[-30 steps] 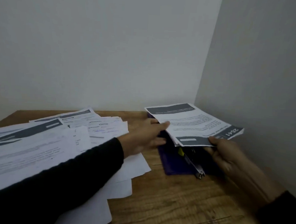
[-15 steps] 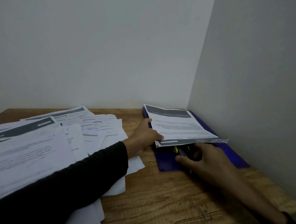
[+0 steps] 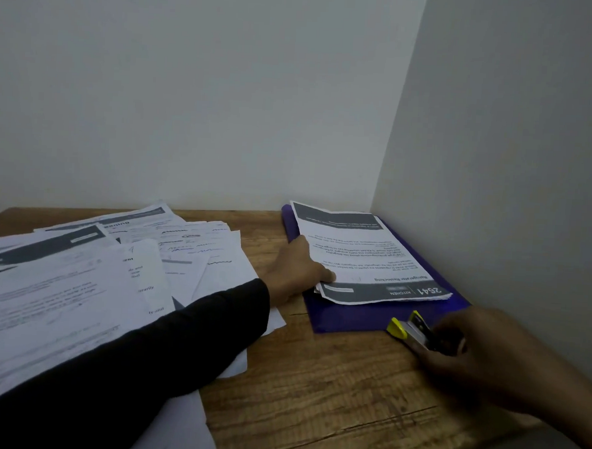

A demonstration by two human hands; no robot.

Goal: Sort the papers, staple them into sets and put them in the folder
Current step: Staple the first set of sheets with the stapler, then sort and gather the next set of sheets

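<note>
Left hand [image 3: 297,269] rests on the near left corner of a paper set [image 3: 368,259], thumb on the top sheet, other fingers at the set's left edge; whether they curl under the sheets cannot be told. Dark sleeve [image 3: 151,347] covers the forearm and crosses over loose papers [image 3: 79,281].

Paper set: several sheets, edges roughly aligned, lying flat on a purple folder [image 3: 355,318]. Top sheet is printed, with a dark band at its far end and another at its near end; the near band reads "2641" and "KITCHEN", upside down to the viewer. Folder lies flat on the wooden table [image 3: 313,390], in the corner where the two walls [image 3: 225,100] meet. Its purple surface shows on the near side of the set and along both of its sides, directly right of the left hand.

Right hand [image 3: 479,357] grasps a stapler [image 3: 416,332], fingers curled around its rear part. Stapler has a metal body and a yellow tip; the tip points away from the hand toward the left, just past the near right corner of the folder. Whether it touches the table cannot be told. Right hand sits well to the right of the left hand, nearer the viewer, apart from the paper set.

Loose papers: a wide overlapping spread left of the left hand, some sheets with dark header bands, some with handwriting. Near edges reach the table's front.
</note>
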